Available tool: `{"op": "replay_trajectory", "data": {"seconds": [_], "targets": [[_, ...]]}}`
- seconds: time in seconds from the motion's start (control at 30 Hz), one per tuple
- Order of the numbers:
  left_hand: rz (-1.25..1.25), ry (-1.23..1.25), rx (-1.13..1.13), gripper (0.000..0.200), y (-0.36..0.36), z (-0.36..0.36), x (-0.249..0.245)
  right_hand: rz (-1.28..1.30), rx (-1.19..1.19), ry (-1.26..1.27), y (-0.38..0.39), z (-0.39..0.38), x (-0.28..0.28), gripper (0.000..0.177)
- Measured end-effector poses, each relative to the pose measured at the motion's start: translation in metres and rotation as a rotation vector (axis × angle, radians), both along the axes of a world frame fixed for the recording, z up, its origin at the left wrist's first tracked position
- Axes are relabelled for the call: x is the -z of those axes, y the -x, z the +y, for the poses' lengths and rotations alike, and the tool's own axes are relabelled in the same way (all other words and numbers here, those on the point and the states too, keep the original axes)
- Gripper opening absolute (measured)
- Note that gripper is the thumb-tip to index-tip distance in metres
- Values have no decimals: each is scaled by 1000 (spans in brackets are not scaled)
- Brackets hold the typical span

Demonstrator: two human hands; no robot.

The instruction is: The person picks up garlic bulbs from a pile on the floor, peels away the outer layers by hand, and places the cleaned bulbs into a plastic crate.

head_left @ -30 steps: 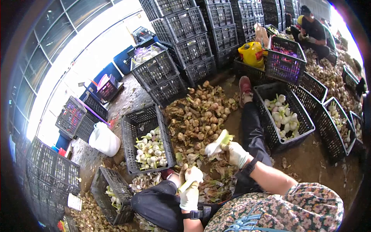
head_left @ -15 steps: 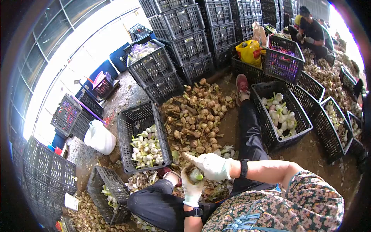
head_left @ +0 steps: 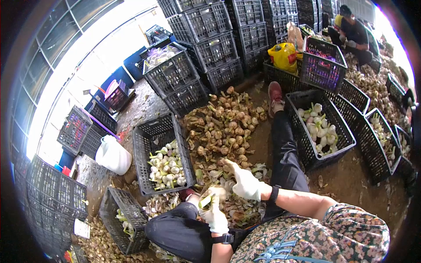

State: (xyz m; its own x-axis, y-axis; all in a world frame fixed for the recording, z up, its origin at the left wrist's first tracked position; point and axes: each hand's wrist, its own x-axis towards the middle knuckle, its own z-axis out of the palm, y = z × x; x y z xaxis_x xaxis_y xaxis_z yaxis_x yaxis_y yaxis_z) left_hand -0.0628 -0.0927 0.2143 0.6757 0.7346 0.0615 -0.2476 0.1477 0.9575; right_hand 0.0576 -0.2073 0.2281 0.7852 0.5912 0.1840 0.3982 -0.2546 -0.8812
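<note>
My left hand (head_left: 214,218), in a white glove, is closed around a garlic bulb (head_left: 205,201) with a pale green stem; motion blurs the bulb's upper part. Up and to the right, apart from the bulb, my right hand (head_left: 246,184) has a stretched-out finger with a brownish tip and shows nothing in its grasp. Loose garlic skins (head_left: 239,211) lie below both hands between my legs. Beyond them spreads a pile of unpeeled garlic (head_left: 232,127). Peeled white bulbs (head_left: 167,165) lie in the black crate (head_left: 142,131) on the left.
Another black crate (head_left: 346,147) with white garlic stands right of my outstretched leg. Stacked crates (head_left: 219,50) rise behind the pile. A white jug (head_left: 113,155) stands at left, and a tilted crate (head_left: 109,219) sits near my knee. Another person (head_left: 355,37) works at the far right.
My right hand has moved away from the garlic bulb, to the right. My left hand has shifted slightly left and turned the bulb, so its stem shows toward me.
</note>
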Motion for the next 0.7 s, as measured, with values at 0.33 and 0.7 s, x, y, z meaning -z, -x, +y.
{"op": "replay_trajectory", "data": {"seconds": [0.33,0.7], "targets": [[-246,308,54,22,-3,4,11,275,177,-153,-16,-11,56,65],[115,-313,-59,34,-14,-5,12,-96,-39,27,10,-4,-9,69]]}}
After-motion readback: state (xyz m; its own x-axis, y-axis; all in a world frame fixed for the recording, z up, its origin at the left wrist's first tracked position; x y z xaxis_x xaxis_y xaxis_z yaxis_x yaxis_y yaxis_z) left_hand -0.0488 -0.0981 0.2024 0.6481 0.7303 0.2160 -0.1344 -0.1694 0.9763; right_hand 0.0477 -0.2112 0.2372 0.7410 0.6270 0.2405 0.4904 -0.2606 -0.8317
